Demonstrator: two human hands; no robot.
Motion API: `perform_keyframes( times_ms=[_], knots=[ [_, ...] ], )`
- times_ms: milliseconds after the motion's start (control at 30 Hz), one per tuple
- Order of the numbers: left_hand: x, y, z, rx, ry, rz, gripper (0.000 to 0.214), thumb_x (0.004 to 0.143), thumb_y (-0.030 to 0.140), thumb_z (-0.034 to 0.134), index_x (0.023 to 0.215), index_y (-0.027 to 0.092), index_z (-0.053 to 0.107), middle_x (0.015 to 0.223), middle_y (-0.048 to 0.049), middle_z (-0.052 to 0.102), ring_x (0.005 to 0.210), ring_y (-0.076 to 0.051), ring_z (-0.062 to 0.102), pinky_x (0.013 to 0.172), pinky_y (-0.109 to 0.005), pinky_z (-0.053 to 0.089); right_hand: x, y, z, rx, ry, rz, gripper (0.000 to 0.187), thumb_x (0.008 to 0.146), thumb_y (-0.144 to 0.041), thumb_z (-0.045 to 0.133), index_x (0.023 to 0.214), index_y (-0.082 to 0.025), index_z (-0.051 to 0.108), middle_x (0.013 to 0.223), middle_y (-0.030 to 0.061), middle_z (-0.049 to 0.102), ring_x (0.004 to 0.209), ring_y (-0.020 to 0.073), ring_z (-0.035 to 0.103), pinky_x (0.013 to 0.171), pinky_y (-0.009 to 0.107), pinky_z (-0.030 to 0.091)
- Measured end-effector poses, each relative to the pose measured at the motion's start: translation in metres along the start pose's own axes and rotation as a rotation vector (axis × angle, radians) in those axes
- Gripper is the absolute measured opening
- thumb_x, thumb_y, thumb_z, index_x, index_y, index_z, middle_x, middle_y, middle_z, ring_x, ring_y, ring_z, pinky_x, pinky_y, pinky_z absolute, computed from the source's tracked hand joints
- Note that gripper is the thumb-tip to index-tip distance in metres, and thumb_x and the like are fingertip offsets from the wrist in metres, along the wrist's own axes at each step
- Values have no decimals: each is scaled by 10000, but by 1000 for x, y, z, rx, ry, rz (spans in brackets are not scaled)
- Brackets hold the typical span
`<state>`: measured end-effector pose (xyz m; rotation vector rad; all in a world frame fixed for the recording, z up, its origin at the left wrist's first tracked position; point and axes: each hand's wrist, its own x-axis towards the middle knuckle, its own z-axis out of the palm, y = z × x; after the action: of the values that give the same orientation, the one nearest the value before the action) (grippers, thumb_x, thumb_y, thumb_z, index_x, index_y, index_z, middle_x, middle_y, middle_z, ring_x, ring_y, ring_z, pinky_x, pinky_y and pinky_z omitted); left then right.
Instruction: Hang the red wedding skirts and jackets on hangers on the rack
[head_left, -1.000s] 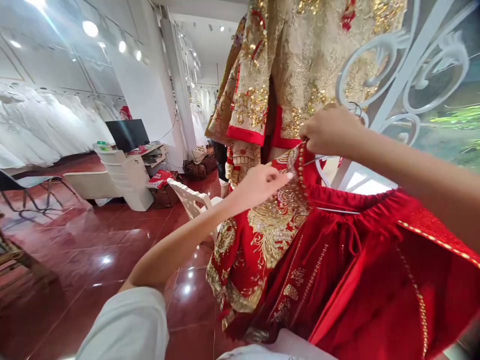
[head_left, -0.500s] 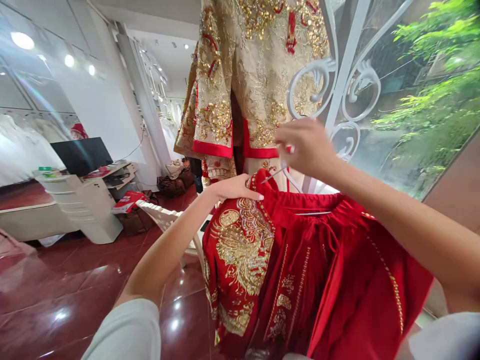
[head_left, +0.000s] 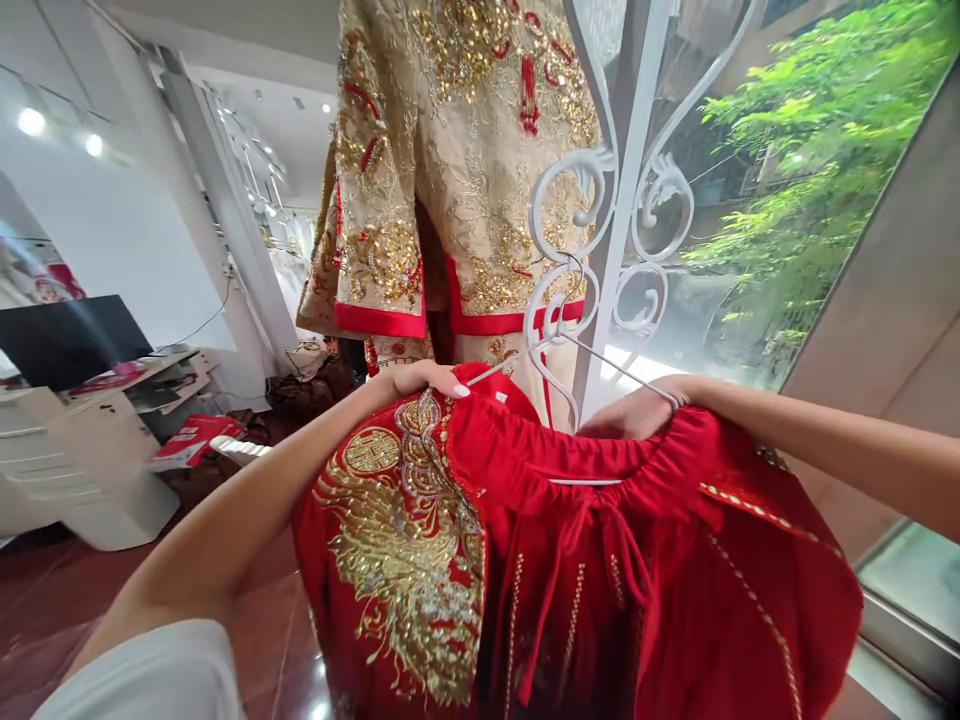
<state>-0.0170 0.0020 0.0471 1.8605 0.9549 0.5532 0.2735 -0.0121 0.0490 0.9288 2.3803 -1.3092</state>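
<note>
A red garment with gold embroidery hangs on a thin wire hanger. The hanger's hook sits in a curl of a white scrolled metal stand. My left hand lies on the garment's top left edge, fingers curled over the cloth. My right hand grips the top right edge at the hanger's end. Behind them hangs a cream and gold beaded jacket with red trim.
A window with green trees fills the right. A white desk with a dark monitor stands at the left on a glossy red tile floor. Bags and a white chair lie behind my left arm.
My right hand has dropped from the hanger's hook to the garment's right shoulder. The hook now rests in the stand's curl. The view has swung to the right.
</note>
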Motion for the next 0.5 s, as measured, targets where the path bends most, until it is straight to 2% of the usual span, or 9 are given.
perform_keyframes(
  times_ms=[100,200,267,367,433,500],
  knots=[
    [3,2,2,-105,-75,-135,485,462,318,592,916,153,635,690,-83,695,837,-318,646,727,-427,497,12,-6,1,18,57,-79,646,781,-281,611,1347,-117,345,1202,141,562,894,153,620,740,236,476],
    [2,7,6,-191,-113,-135,509,450,292,602,941,161,630,735,-77,703,834,-316,646,735,-425,495,18,-2,0,-76,137,-80,710,803,-228,574,1406,-161,206,1326,156,455,1024,134,579,758,202,465],
    [1,11,9,-224,-147,-102,547,442,270,607,980,169,619,752,-65,707,812,-301,650,735,-415,497,24,0,-2,-150,188,-76,614,830,-165,508,1385,-181,247,1301,129,490,1034,111,569,751,182,458],
    [-1,18,12,-222,-178,-71,568,436,257,622,998,170,615,721,-58,704,772,-282,654,714,-402,504,31,0,-5,-92,186,-70,530,829,-88,433,1337,-198,329,1166,73,599,864,96,610,705,191,461],
    [-2,20,12,-205,-180,-79,540,444,255,627,978,170,622,702,-58,699,769,-279,653,697,-396,510,33,-1,-8,-50,143,-43,437,828,-100,425,1256,-184,454,1029,41,657,759,102,608,688,205,461],
    [-3,21,12,-199,-175,-90,507,461,256,627,960,167,628,694,-63,695,787,-283,653,697,-395,513,30,0,-10,-89,168,-25,316,834,-130,417,1093,-153,595,897,25,678,727,110,596,705,210,456]
  ],
)
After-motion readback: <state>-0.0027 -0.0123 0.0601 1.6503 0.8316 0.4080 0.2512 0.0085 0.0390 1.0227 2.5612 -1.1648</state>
